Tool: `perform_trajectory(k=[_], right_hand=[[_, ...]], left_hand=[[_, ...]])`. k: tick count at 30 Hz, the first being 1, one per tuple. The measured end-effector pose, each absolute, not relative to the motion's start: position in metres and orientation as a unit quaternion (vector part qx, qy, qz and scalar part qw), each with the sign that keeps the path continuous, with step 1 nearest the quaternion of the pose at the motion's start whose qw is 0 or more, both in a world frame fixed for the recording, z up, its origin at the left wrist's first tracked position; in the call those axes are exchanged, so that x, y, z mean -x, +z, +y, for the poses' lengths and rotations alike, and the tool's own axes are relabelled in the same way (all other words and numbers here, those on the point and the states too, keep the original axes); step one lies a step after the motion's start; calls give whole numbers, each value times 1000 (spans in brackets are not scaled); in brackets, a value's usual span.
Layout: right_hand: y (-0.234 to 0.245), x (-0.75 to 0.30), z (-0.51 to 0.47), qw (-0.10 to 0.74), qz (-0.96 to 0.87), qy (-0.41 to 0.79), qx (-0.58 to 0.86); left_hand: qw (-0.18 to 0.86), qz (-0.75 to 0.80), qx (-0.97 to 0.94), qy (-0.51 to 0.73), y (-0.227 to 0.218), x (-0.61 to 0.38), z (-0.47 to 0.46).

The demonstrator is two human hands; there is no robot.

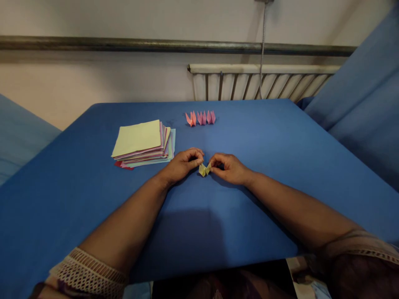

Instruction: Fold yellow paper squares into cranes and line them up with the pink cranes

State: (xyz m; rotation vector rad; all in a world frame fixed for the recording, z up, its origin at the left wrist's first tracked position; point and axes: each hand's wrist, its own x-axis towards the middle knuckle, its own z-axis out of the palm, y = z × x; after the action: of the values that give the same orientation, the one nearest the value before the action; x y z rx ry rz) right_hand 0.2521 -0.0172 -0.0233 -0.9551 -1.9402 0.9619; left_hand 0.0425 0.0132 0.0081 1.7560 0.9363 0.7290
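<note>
A small folded yellow paper piece [204,169] rests at the middle of the blue table [280,166]. My left hand [183,163] pinches its left side with curled fingers. My right hand [229,167] pinches its right side the same way. Both hands rest on the table, and their fingertips almost meet over the piece. A stack of coloured paper squares [141,143], with a pale yellow sheet on top, lies just left of my left hand. Beyond the hands stands a short row of folded pink and orange paper pieces [201,118].
A white radiator [258,83] runs along the wall behind the table, with a grey pipe [156,45] above it and a cord [263,45] hanging down. Blue fabric [364,99] rises at the right. Another blue surface [18,133] lies at the left.
</note>
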Motion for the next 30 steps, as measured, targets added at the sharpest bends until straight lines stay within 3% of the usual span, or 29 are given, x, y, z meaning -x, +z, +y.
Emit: perform_trajectory(k=[16,24,30], right_hand=[[-24,-251,-17,394,-757,376,360],[-25,-251,-17,385,-748,386,379],[-20,-253,-18,397,-789,304,358]], left_hand=[[500,400,-702,313,5,-46,13],[564,390,-663,300,5,-39,14],[550,347,-718,247,8,-34,17]])
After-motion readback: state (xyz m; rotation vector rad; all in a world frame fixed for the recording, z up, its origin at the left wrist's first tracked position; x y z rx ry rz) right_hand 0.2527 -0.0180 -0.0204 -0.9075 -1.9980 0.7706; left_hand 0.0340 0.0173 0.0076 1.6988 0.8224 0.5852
